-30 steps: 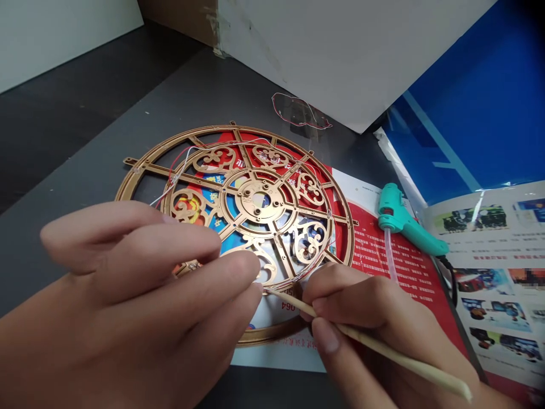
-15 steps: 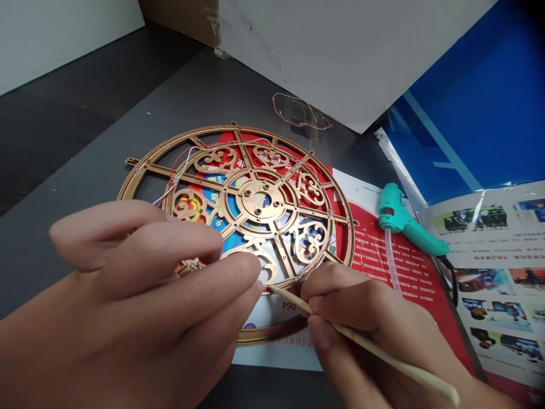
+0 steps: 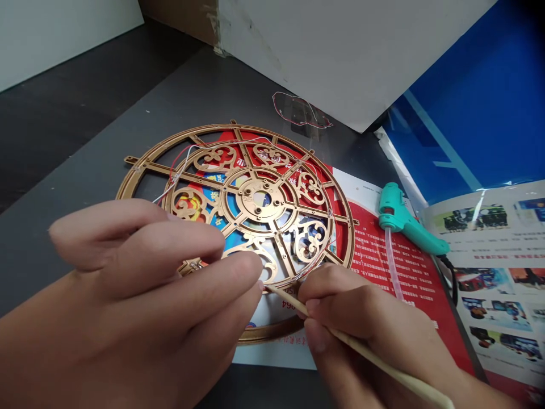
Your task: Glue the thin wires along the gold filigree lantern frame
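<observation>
A round bronze-coloured wheel frame (image 3: 263,200) with spokes and scrollwork lies on a printed sheet. Thin red and white wires (image 3: 183,162) run along its inner ring. My right hand (image 3: 361,318) pinches a pointed wooden stick (image 3: 383,363), whose tip meets the ring's near side. Over the wheel's near left part is my left hand (image 3: 149,284), its fingers curled and thumb and forefinger drawn together beside the stick's tip. Whatever lies between those left fingertips is hidden, as is the part of the ring under them.
A turquoise glue gun (image 3: 411,224) with a clear glue stick rests on the red printed sheet (image 3: 374,255) at the right. Behind the wheel lies a loop of thin wire (image 3: 300,111) near a large white box (image 3: 340,51). A blue-and-white poster (image 3: 477,125) stands at the right.
My right hand and the wooden stick have shifted very slightly left. My left hand and the wheel stay practically where they were.
</observation>
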### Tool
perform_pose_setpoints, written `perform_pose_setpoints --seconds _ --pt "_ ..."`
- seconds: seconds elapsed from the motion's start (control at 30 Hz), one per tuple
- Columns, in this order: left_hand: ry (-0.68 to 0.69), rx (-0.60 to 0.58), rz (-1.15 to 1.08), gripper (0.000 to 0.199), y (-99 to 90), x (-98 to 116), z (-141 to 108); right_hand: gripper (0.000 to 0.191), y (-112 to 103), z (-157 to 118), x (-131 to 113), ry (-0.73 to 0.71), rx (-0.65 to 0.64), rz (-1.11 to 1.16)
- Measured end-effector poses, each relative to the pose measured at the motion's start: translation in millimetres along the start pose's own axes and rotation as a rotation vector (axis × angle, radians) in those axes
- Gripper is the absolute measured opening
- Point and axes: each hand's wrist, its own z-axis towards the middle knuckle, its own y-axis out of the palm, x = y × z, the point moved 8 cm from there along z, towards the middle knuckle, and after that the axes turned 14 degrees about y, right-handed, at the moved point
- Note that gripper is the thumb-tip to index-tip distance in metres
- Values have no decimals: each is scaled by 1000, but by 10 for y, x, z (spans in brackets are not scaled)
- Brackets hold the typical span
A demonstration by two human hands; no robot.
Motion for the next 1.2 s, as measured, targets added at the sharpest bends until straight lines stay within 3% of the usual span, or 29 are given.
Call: perform_pose_setpoints --seconds 0.27,0.47,0.83,1.2 --pt "-30 -10 -30 35 25 61 0 30 6 -13 -34 -39 22 -50" --pt "-37 22 -37 23 7 17 85 38 14 -8 -9 -10 -14 -36" --pt "-83 45 -30 20 -20 -16 195 19 -3 -6 70 89 -16 -15" --pt "-75 50 -17 21 -43 -19 225 22 3 -2 7 9 -9 4"
